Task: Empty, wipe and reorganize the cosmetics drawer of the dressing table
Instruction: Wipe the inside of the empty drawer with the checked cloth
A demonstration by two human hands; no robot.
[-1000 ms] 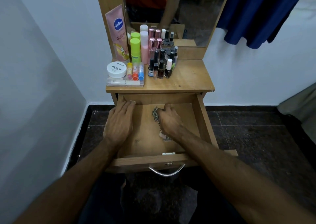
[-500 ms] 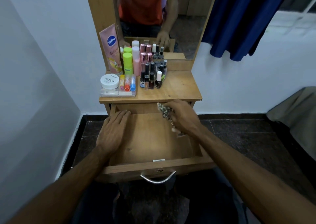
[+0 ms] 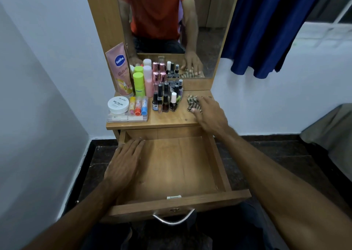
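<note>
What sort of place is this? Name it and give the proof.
Probably a bedroom or dressing corner at home: a wooden dressing table with a mirror, nail polish bottles and lotion beside it, its drawer pulled open.

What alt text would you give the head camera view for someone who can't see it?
A person's right hand sets a patterned cloth on a dressing table top, beside bottles. The left hand rests flat in the empty open drawer below.
</note>
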